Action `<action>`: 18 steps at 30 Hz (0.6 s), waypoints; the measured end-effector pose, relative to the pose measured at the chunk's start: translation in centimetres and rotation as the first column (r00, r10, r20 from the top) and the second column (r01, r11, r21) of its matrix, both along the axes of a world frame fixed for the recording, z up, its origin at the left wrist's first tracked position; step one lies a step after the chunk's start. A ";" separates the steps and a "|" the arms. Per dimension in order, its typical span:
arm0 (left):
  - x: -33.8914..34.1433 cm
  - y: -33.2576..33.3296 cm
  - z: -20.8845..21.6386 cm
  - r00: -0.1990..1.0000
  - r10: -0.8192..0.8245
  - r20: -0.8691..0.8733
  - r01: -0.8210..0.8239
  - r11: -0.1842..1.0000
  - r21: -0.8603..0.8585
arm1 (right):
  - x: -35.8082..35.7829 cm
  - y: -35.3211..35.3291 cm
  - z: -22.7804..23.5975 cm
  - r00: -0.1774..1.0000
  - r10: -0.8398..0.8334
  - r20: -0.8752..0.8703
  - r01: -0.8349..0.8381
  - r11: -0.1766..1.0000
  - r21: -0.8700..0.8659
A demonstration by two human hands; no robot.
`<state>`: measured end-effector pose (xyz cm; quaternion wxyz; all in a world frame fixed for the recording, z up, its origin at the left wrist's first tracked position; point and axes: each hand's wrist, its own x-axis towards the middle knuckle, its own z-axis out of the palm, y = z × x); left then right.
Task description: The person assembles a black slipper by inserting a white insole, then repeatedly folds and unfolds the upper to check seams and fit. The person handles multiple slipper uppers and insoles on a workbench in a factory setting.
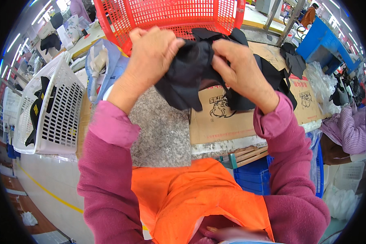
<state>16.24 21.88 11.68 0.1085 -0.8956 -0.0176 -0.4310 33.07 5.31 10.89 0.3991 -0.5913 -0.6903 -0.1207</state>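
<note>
Between my two raised hands a black fabric piece (183,81) is stretched, its curved panels and pointed lower edges hanging down. My left hand (152,53) grips its upper left edge, thumb and fingers closed. On the other side my right hand (238,65) pinches the upper right edge, fingers curled in. More black fabric pieces (272,75) lie loosely piled behind and beside my right hand, on a printed cardboard sheet (219,132). Below my left hand is a grey mottled board (160,130) at the table's near edge.
A red plastic basket (171,12) stands just beyond my hands. To the left are a white basket (61,118) holding black pieces and a bluish plastic bag (114,63). Blue crates (252,177) sit under the table. A person's checked sleeve (347,126) shows at the right.
</note>
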 end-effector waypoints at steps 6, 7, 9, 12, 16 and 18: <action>-0.2 1.5 -0.4 0.998 0.051 -0.025 -0.052 0.998 -0.047 | 1.0 2.7 -0.9 0.933 0.155 -0.326 -0.199 0.974 -0.105; -0.1 1.5 -0.9 0.989 0.094 -0.118 -0.110 0.984 -0.141 | 0.8 3.2 -1.3 0.880 0.176 -0.440 -0.257 0.958 -0.130; -0.1 1.8 -1.2 0.997 -0.044 -0.063 0.016 0.919 -0.393 | 1.0 3.5 -1.5 0.869 0.112 -0.482 -0.222 0.959 -0.177; -0.1 2.4 -0.9 0.998 -0.065 0.018 0.067 0.940 -0.333 | 1.4 4.9 -0.9 0.972 0.168 -0.166 -0.165 0.986 0.033; -1.0 2.4 -0.6 0.999 -0.005 0.037 0.013 0.977 -0.214 | 1.9 5.3 -0.5 0.920 0.259 -0.294 -0.287 0.956 -0.056; -1.8 1.9 -1.2 1.000 0.025 0.000 -0.024 0.959 -0.283 | 2.8 3.7 -1.0 0.761 0.272 -0.589 -0.434 0.889 -0.150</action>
